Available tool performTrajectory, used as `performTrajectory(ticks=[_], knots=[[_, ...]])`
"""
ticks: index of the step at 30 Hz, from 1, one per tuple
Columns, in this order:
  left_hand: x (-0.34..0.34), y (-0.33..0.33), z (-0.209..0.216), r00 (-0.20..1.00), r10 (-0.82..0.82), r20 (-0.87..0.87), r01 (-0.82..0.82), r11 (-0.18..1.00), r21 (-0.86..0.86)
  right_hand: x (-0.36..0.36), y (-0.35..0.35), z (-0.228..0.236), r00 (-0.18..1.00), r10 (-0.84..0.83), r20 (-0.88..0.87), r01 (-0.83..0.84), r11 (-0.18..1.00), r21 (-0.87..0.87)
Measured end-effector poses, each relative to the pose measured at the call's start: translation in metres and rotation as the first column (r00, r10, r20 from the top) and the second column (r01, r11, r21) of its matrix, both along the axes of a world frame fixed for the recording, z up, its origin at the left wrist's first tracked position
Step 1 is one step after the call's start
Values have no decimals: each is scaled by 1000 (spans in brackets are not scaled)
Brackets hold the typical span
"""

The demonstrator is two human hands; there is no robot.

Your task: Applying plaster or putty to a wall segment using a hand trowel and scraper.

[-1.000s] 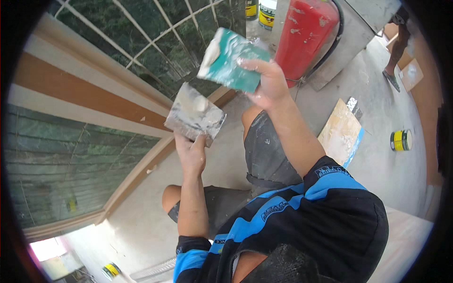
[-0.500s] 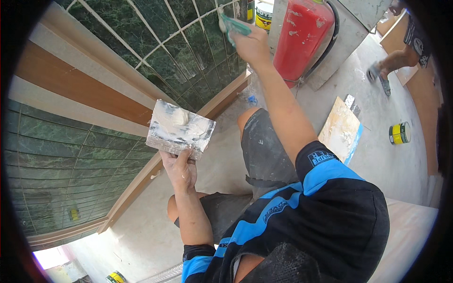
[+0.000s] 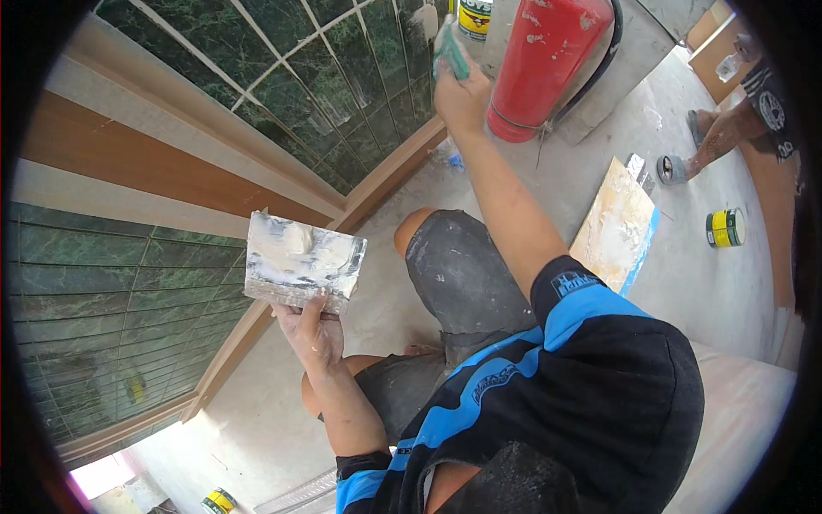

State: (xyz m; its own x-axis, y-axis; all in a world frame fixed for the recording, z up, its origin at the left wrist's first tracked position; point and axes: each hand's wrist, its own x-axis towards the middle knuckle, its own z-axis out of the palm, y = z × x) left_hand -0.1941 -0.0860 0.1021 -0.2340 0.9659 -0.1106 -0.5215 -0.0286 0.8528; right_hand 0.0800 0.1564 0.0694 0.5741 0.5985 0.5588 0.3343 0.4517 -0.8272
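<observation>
We see the left hand (image 3: 315, 330) closed on the lower edge of a flat metal plate (image 3: 301, 260), holding it up in front of the wall with its smeared face toward us; a heap of white paste (image 3: 291, 237) sits on its upper left part. The right hand (image 3: 462, 90) is stretched far out with the arm straight, closed around a green float (image 3: 447, 47) whose edge lies against the green tiles (image 3: 342, 86) of the wall. These dark tiles are split by pale joints, and a brown band (image 3: 154, 167) with pale borders runs across the wall between two tiled fields.

Just beside the right hand a red fire extinguisher (image 3: 548, 60) stands on the grey floor (image 3: 711, 291). Right of the outstretched arm a paste-stained board (image 3: 615, 224) lies flat, and a small yellow can (image 3: 725, 228) stands farther right. At the far right edge we see another person's foot (image 3: 715, 141), well apart from the hands.
</observation>
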Motion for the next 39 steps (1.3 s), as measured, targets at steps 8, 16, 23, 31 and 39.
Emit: performTrajectory(ticks=[8, 16, 23, 31, 39], knots=[[0, -4, 2, 1000, 21, 7, -21, 1000, 14, -8, -36, -19, 985, 137, -101, -164, 922, -351], [8, -2, 6, 1000, 13, 16, -14, 1000, 28, 23, 8, -6, 325, 176, -929, -440, 898, 16], [2, -3, 3, 999, -22, 24, 21, 999, 30, 42, 13, 72, 424, 420, -802, -492, 850, 186], [3, -3, 11, 999, -7, 32, 5, 998, 70, 52, -4, 137, 431, 693, -578, -609, 696, 381], [-13, -14, 9, 999, -10, 52, 6, 997, 80, -21, -12, 75, 920, -172, 352, 185, 983, -4]])
